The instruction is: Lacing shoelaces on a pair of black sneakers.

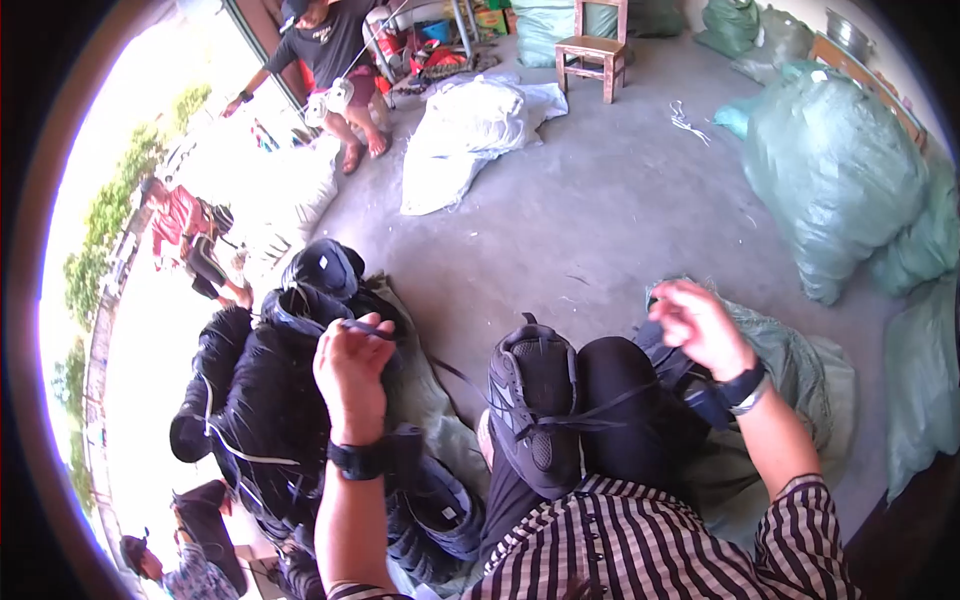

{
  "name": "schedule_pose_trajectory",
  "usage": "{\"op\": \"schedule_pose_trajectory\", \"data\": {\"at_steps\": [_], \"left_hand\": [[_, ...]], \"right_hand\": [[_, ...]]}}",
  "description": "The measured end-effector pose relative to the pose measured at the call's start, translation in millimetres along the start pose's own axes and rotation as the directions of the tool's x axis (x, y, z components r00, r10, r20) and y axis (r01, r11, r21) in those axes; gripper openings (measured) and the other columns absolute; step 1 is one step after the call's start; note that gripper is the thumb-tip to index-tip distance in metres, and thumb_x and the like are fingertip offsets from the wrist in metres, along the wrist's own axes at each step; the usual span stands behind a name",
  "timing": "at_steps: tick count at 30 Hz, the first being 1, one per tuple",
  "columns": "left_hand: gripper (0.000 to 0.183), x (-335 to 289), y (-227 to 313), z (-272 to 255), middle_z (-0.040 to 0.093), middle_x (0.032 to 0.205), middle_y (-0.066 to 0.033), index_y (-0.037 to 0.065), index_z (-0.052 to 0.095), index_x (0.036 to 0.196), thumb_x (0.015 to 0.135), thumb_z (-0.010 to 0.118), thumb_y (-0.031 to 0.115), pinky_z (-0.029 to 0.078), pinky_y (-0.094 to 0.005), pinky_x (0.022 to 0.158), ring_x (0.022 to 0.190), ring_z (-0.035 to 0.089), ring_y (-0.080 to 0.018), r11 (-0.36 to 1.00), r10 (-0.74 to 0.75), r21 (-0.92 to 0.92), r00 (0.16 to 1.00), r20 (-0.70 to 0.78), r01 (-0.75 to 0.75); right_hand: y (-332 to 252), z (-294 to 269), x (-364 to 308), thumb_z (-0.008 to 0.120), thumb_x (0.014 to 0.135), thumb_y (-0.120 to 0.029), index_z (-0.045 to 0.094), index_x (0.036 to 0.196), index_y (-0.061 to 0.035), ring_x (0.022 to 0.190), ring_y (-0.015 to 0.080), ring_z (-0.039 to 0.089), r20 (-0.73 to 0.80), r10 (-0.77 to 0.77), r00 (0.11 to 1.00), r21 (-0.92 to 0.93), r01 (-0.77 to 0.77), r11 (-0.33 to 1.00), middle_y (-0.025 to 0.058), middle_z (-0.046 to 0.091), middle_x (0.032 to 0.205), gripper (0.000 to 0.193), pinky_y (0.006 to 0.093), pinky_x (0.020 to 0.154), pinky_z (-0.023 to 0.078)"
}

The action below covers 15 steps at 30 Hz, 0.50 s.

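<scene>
Head view: dark shoe [533, 405], sole up, resting on lap atop black-trousered knee, just beside striped shirt [640, 545]. Dark strap [590, 412] drawn taut across shoe btw. both hands. Left hand [350, 370] pinched shut on strap end, raised over pile of dark shoes [270, 400] at left. Right hand [700, 325] curled, prob. closed on other strap end; fingers blurred. Judged: shoe light, upper soft, sole stiffer w/ grippy tread; best held at heel or midsole. Strap limp, thin, apt to slip; needs firm pinch near ends. Green sacks [835, 180] and white sack [465, 135] on concrete floor [600, 220], well apart.
</scene>
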<state>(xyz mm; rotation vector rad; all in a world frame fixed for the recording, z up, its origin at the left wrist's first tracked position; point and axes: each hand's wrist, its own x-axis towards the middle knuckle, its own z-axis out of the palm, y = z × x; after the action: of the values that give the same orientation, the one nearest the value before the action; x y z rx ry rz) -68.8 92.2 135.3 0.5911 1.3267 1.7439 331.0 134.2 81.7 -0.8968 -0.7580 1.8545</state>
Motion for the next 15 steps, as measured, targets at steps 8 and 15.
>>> {"op": "schedule_pose_trajectory", "data": {"at_steps": [8,15], "left_hand": [[0.022,6.3,-6.3,-9.8,0.061,0.111,-0.0144,0.003,0.052,0.105,0.096,0.042,0.02,0.049,-0.0403,0.088,0.104,0.059,-0.0284,0.993,-0.012,-0.11,0.958,0.286,0.046],[0.043,38.0,-15.4,-231.2,0.018,0.051,0.0054,0.016,0.028,0.056,0.097,0.041,0.021,0.021,-0.0233,0.04,0.042,0.019,-0.0083,0.907,-0.325,-0.361,0.904,-0.277,0.215]], "right_hand": [[10.0,84.5,14.4,0.051,0.092,-0.018,0.061,0.097,-0.0022,0.046,0.0086,0.05,0.299,0.123,0.946,-0.267,-0.041,0.963,0.0119,0.067,0.076,0.019,0.0197,0.044,0.04],[-16.2,-190.6,-29.0,0.056,0.088,-0.011,0.062,0.099,-0.0035,0.042,0.003,0.034,-0.302,-0.08,0.95,0.461,0.219,0.86,0.0039,0.066,0.08,0.015,0.0196,0.04,0.028]]}}
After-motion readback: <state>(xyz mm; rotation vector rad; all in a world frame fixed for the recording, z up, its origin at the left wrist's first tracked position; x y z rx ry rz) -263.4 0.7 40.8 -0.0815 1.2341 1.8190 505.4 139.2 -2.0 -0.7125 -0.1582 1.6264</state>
